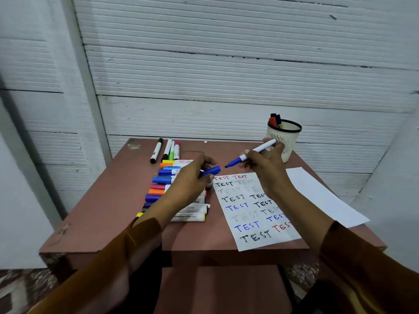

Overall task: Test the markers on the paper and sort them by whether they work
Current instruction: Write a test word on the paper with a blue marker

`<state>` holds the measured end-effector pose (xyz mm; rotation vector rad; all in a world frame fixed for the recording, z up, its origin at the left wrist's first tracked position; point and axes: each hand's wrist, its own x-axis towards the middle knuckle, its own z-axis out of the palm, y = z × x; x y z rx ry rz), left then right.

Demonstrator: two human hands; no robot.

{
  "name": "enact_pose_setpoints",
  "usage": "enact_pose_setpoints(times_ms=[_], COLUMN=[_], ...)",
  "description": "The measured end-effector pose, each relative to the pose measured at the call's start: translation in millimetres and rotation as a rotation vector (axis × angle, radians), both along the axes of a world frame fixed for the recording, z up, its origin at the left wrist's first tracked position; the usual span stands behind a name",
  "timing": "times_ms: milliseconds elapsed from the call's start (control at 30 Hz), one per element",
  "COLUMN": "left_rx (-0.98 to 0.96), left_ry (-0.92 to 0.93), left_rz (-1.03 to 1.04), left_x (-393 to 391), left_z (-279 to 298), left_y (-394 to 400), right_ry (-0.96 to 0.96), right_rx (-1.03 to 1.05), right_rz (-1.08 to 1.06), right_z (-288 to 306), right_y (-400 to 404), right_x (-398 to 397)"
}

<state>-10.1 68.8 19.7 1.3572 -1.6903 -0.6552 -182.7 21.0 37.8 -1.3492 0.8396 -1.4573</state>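
Two hands, right (264,165) gripping blue marker (250,153), left (192,177) its cap (210,171), above paper (251,209)

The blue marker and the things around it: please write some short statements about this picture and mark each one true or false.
1. The right hand holds an uncapped blue marker. True.
2. The left hand holds a red cap. False: it holds a blue cap.
3. The paper carries the word TEST many times. True.
4. The mesh cup holds no markers. False: several markers stand in it.
5. The marker tip touches the paper. False: it is above the table, beyond the paper's top edge.
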Motion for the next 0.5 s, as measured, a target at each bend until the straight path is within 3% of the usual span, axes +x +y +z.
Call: enact_pose_setpoints(times_ms=[500], left_rx=[-0.021], left_ry=[0.132], left_rz=[0.001], left_x=[24.0], left_z=[-5.2], left_y=[3.3], right_ry=[0.017], right_rx=[-0.066], right_rz=[0.015], right_z=[-13.6], right_y=[10.6], right_x=[32.3])
